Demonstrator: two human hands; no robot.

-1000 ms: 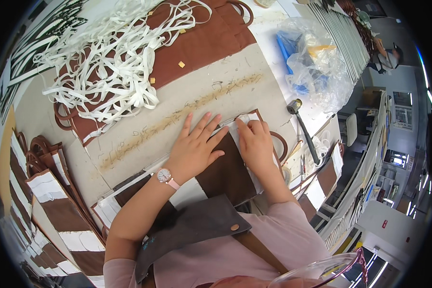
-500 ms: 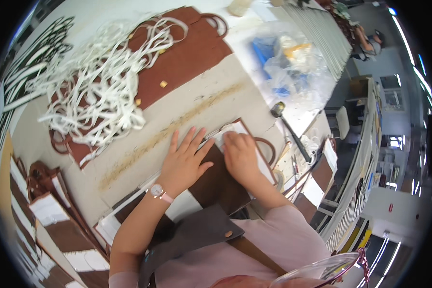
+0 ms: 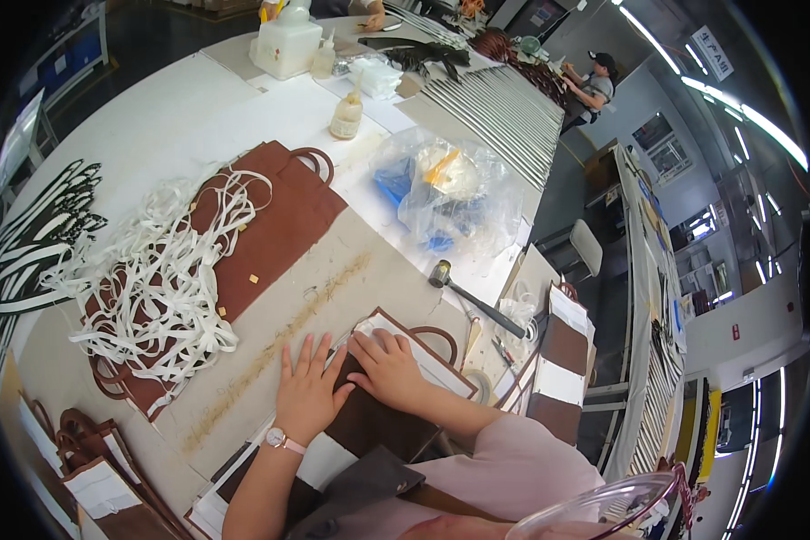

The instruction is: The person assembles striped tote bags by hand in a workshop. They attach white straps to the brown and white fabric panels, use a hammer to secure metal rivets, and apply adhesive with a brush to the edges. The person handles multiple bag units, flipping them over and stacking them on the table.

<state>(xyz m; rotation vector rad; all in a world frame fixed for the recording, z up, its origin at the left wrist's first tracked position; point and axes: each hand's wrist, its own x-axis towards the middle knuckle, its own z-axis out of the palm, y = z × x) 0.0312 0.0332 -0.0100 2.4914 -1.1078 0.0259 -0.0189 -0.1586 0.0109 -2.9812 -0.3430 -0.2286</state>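
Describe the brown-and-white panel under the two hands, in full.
The brown-and-white panel lies slantwise on the near part of the worktop. Dark brown and white blocks alternate along it, and reddish-brown edging shows at its right end, where a curved loop handle sticks out. The brown looks like smooth leather or imitation leather. The left hand lies spread across its far edge; the right hand rests near its far corner. The left forearm and dark apron hide part of it.
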